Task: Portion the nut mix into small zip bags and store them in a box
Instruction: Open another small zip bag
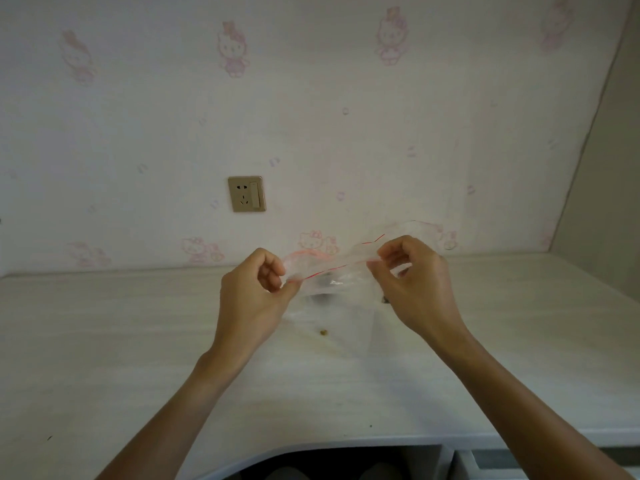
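My left hand (254, 289) and right hand (414, 278) each pinch one end of the zip bag (332, 271), holding it up above the counter (104, 341). I think I am just opening it, so filling has hardly begun. I count one bag, with some dark bits inside that I cannot make out, and one nut (323, 331) below the bag. No box shows.

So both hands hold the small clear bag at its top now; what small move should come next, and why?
Probably pull the two sides of the mouth apart. The left hand and right hand each pinch one end of the zip bag at its red strip, above the table, and the bag looks nearly empty. Whether the zip is open is unclear.
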The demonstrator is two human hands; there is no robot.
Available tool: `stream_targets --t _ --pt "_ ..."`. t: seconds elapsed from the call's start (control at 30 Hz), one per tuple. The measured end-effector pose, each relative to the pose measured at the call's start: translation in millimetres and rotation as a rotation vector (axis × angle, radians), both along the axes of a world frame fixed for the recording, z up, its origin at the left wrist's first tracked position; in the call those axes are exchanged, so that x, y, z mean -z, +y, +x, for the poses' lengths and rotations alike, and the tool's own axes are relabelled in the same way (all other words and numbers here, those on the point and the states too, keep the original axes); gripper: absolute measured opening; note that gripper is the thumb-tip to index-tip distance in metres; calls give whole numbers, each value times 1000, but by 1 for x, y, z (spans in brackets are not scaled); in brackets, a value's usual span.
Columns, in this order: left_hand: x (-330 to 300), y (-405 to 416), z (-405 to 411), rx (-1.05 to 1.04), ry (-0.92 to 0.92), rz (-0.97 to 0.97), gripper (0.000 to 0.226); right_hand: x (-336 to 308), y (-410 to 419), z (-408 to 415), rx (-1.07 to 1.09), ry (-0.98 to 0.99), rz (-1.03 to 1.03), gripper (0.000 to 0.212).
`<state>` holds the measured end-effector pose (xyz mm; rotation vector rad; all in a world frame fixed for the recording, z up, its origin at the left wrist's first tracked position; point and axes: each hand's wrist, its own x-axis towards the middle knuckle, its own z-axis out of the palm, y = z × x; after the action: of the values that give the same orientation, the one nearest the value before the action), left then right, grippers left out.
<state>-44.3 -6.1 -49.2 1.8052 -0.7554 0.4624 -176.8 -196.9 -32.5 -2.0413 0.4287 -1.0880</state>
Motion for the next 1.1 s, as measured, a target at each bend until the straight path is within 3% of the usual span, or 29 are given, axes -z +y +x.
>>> stream_targets --t 0.13,0.27,0.37,0.47,0.63,0.73,0.87,0.93,1.1 --pt "-2 -2 -12 144 44 -16 33 -4 7 -2 12 37 135 29" --pt "-5 -8 -20 228 215 -134 17 -7 13 -2 -160 -5 439 16" --pt "-4 -6 -20 297 492 -293 6 -3 11 -4 -183 -45 566 7" --pt "-1 -2 -17 450 850 -447 19 7 4 -3 -256 -78 761 11" --pt "-2 -6 -16 716 1314 -776 23 23 -1 2 -625 -201 1188 17" --pt "1 -10 -21 775 1312 -698 11 27 0 7 -715 -181 1212 32" --pt "5 -13 -19 660 1066 -378 15 28 4 15 -694 -122 1089 31" --pt "2 -9 -14 717 1120 -432 21 28 2 17 -697 -160 1145 19" --pt "9 -2 -8 875 1315 -608 25 35 -1 15 -761 -174 1170 18"
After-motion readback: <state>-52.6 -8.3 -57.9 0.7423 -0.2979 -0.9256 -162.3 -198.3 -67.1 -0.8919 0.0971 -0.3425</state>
